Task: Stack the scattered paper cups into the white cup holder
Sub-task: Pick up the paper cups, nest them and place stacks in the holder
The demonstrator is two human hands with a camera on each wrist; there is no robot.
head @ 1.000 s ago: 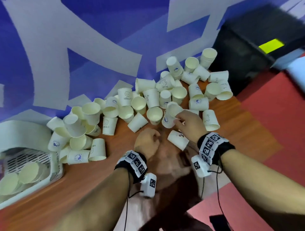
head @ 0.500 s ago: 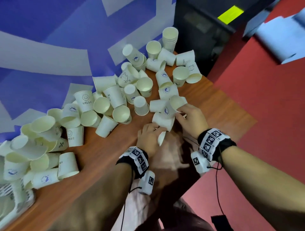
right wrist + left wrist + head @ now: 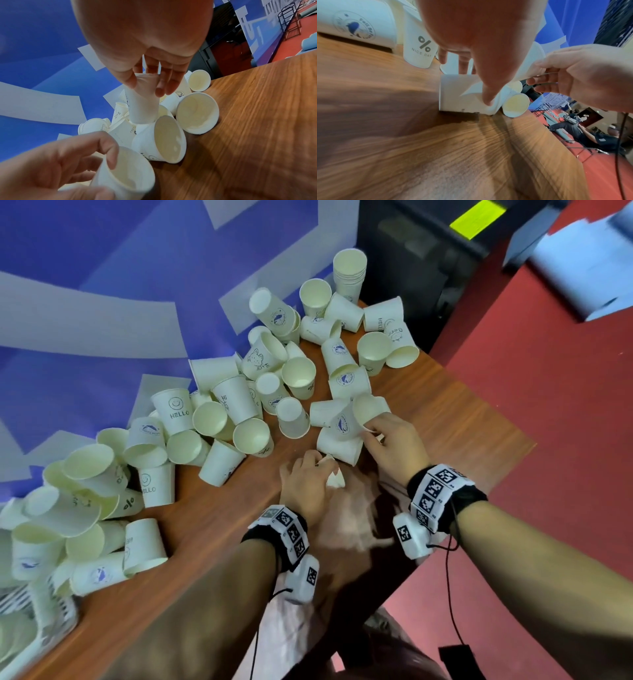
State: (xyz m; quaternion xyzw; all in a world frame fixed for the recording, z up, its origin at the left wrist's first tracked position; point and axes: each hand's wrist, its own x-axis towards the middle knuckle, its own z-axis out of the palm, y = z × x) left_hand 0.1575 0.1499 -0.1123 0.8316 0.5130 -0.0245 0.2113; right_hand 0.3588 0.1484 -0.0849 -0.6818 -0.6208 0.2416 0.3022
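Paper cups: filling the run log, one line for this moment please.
left hand: grips white paper cup | right hand: pinches whale-print paper cup | brown wooden table: cups scattered

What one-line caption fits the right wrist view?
Right hand pinches a paper cup by its rim above the pile while the left hand grips another cup over the wooden table.

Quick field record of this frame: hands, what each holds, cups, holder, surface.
left hand: grips a cup at its rim
right hand: pinches the rim of a whale-print cup
loose cups: many, scattered upright and tipped
nested stack: far end, upright
holder: white, at the left edge, only partly in view
table: wood
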